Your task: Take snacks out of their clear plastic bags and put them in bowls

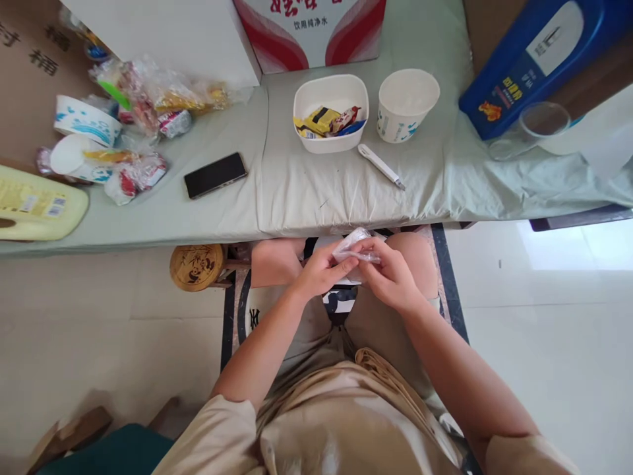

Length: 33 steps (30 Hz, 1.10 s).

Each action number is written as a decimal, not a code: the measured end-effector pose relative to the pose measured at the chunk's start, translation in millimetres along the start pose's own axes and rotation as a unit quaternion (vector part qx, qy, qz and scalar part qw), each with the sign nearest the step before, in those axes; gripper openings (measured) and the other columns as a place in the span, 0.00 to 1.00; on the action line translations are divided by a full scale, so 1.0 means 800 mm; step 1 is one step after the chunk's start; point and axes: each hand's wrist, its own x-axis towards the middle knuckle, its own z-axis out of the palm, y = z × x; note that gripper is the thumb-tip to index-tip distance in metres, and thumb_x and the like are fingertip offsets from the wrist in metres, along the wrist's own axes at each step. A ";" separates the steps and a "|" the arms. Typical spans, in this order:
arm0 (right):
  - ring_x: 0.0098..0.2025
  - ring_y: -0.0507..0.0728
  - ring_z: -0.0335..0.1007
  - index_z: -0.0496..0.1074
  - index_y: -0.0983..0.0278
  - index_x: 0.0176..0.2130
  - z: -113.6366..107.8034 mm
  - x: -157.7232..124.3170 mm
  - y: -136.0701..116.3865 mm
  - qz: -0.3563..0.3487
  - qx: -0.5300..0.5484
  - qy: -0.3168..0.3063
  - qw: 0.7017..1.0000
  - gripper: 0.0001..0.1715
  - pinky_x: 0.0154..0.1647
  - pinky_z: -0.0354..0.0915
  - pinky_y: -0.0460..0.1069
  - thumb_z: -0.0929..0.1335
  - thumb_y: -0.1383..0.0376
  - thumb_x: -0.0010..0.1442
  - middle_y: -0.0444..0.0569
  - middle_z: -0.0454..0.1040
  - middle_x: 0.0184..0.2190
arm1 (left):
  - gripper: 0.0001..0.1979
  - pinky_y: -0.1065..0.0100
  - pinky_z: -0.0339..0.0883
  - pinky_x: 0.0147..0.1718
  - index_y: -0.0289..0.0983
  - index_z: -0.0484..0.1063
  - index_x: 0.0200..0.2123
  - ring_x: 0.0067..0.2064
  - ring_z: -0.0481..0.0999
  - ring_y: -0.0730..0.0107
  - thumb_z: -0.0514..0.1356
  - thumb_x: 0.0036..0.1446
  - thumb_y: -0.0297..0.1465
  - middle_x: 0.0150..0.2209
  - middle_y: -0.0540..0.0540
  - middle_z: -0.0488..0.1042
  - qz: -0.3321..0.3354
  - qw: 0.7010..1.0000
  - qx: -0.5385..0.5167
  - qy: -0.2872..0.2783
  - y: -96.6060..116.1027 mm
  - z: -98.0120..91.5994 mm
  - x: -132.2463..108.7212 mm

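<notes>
Over my lap, below the table's front edge, both hands grip a crumpled clear plastic bag. My left hand pinches its left side between thumb and fingers. On the other side, my right hand has its fingers curled round the plastic. Whether anything lies inside the bag is hard to make out. Nearest on the table are a white utility knife, a white square bowl with several small snack packets in it, and a white paper cup.
A black phone lies left on the cloth-covered table. Bagged snacks, paper cups and a yellow jug crowd the far left. A blue jug and a clear plastic cup stand right. A wooden stool is below.
</notes>
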 end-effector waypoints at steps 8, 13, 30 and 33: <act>0.40 0.56 0.74 0.70 0.59 0.46 -0.023 0.021 0.016 0.022 0.070 0.149 0.986 0.20 0.41 0.71 0.50 0.74 0.60 0.54 0.47 0.77 0.40 | 0.19 0.70 0.61 0.29 0.35 0.74 0.33 0.30 0.68 0.71 0.59 0.60 0.47 0.27 0.49 0.72 -0.017 0.991 0.025 -0.131 0.042 -0.015 0.068; 0.27 0.53 0.67 0.68 0.60 0.33 -0.034 0.016 0.032 0.070 0.068 0.190 0.977 0.14 0.29 0.65 0.47 0.73 0.55 0.59 0.42 0.72 0.26 | 0.16 0.70 0.63 0.32 0.36 0.75 0.35 0.31 0.69 0.71 0.60 0.57 0.44 0.28 0.50 0.73 0.032 0.971 0.121 -0.202 0.059 -0.040 0.129; 0.26 0.51 0.65 0.72 0.69 0.24 -0.106 0.389 -0.058 0.290 -0.449 -0.054 0.843 0.10 0.34 0.60 0.49 0.69 0.70 0.57 0.48 0.71 0.20 | 0.09 0.67 0.62 0.35 0.39 0.75 0.34 0.34 0.73 0.69 0.56 0.61 0.34 0.32 0.49 0.79 0.093 0.964 0.238 -0.078 0.086 -0.135 0.132; 0.25 0.55 0.71 0.75 0.69 0.26 -0.081 0.376 -0.062 0.278 -0.470 -0.038 0.837 0.12 0.31 0.64 0.51 0.70 0.64 0.59 0.56 0.75 0.22 | 0.09 0.66 0.61 0.35 0.40 0.75 0.34 0.36 0.75 0.67 0.55 0.61 0.33 0.34 0.48 0.80 0.102 0.958 0.263 -0.060 0.083 -0.150 0.125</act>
